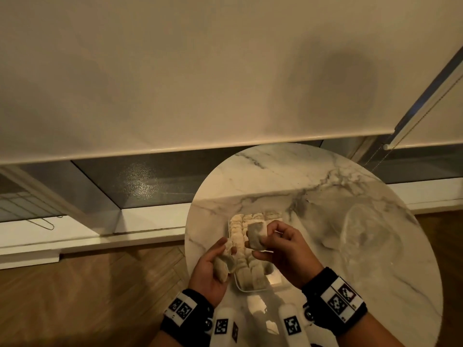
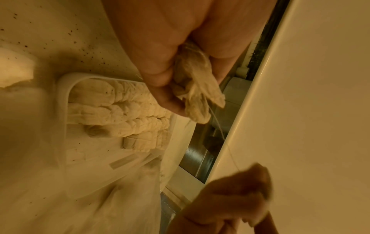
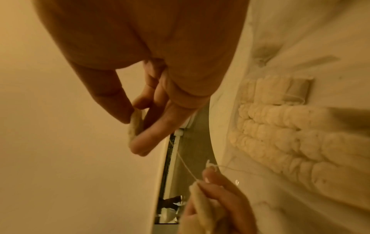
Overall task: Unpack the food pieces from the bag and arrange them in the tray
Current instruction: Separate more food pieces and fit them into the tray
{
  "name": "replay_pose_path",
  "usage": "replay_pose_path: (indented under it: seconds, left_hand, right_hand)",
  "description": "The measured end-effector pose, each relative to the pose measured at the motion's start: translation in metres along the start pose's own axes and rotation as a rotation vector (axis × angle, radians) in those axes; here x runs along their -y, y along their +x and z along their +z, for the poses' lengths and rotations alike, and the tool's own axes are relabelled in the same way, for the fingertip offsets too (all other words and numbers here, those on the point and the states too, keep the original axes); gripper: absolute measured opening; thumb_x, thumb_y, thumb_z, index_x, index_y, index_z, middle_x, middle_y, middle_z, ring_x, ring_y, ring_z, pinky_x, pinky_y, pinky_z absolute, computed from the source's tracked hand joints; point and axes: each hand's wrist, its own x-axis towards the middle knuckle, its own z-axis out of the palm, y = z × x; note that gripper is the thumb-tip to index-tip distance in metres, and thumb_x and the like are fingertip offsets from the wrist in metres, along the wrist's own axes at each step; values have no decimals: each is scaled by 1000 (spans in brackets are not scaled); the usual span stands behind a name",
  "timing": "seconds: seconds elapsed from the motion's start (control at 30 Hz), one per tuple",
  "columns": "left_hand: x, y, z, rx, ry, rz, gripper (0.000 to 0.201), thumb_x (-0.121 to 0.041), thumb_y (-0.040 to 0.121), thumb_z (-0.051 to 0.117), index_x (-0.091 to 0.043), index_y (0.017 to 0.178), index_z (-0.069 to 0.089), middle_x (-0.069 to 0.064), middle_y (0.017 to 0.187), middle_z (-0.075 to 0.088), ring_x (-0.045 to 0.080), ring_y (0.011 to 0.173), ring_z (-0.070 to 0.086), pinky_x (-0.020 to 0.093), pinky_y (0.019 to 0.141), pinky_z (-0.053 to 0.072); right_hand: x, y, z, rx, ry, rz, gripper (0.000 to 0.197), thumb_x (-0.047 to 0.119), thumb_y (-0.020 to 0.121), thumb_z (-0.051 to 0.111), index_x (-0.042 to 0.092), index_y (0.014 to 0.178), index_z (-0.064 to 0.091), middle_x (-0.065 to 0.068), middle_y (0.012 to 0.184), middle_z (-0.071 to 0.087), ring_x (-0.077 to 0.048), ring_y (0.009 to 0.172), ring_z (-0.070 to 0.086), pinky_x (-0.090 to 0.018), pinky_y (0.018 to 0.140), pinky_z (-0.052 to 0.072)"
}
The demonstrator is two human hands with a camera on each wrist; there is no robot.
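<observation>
Pale, papery and slightly crumpled, the food piece [image 1: 256,234] we hold in our right hand [image 1: 283,249] looks like a small flat sachet with a darker filling showing through, pinched at its edge between thumb and fingertips just above the tray [image 1: 240,286]. A thin thread [image 3: 187,166] runs from it across to the small bunch of pieces [image 1: 224,265] gripped in our left hand [image 1: 213,269], whose fingers curl round them beside the tray's left edge; we judge the two hands are held apart like this to draw the thread taut and free one piece from the rest before setting it down. In the white tray, the pieces already laid [image 2: 128,110] stand in close rows, edge to edge, with a little bare floor left at the near right corner, so we reckon the arranging is well along and that gap is where the next piece belongs. To the right, well apart from the tray, the clear bag [image 1: 368,236] lies slack on the round marble table [image 1: 275,176]; whether anything remains in it we cannot tell. Tugging too hard, we suspect, could tear the thin wrapper.
</observation>
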Motion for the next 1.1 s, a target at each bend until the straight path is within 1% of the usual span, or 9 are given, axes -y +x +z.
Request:
replay_pose_path:
  seconds: [0.1,0.17,0.3,0.47,0.63,0.73,0.83,0.97,1.1]
  left_hand:
    - [-2,0,-1,56,-5,-7,30,-7,94,52,-9,83,80,16,86,75,22,69,73,33,59,59]
    - [-4,-2,-1,74,-19,-6,30,-8,89,56,-9,71,80,15,81,74,21,65,72,32,56,59]
    - [-9,-7,-3,37,-46,-20,17,-7,85,61,-8,96,73,15,83,72,23,66,70,31,52,58]
    - [-10,-6,-9,-54,-43,-17,38,-8,78,66,-10,116,68,14,92,72,23,77,69,29,52,56]
    - [-11,-5,-14,-82,-56,-16,35,-8,90,62,-8,125,65,14,92,72,22,79,68,29,56,57]
    - [-9,-4,-18,-84,-46,-13,39,-8,92,61,-8,131,62,14,90,72,21,78,68,30,63,55]
    - [-8,-5,-19,-69,-59,-34,41,-8,93,60,-8,134,59,15,87,73,21,78,66,27,60,56]
    - [-6,-5,-20,-75,-62,-35,41,-8,94,58,-9,135,58,14,85,73,20,77,66,27,59,56]
    - [-3,-6,-19,-76,-48,-29,40,-8,94,58,-9,134,58,13,85,74,19,75,67,26,61,55]
  right_hand:
    - [4,3,-2,32,129,-21,43,-6,63,81,6,95,55,-28,89,60,-41,88,68,-35,62,59]
    - [7,6,0,29,114,-26,53,-6,65,77,4,113,56,-28,93,65,-39,91,67,-36,66,59]
    - [11,10,6,9,101,-16,33,3,83,69,3,116,62,-26,98,66,-35,91,67,-38,70,59]
    - [6,15,5,-67,-69,-38,16,17,96,58,6,95,69,-25,93,68,-34,89,66,-43,75,59]
    - [2,20,-11,-150,-407,-223,10,11,88,69,4,93,74,-16,91,74,-27,86,70,-30,75,56]
    - [1,24,-27,-202,-535,-273,4,10,84,74,7,86,77,-12,86,76,-30,88,71,-38,83,56]
    - [-3,27,-48,-276,-753,-215,4,19,84,75,19,82,78,-1,80,75,-24,80,70,-37,78,57]
    - [-16,31,-70,-201,-1031,71,5,25,89,71,22,87,74,0,78,74,-13,68,71,-26,66,59]
    - [-33,42,-82,-170,-1380,264,5,25,91,66,26,87,65,-1,87,70,-16,77,70,-25,67,57]
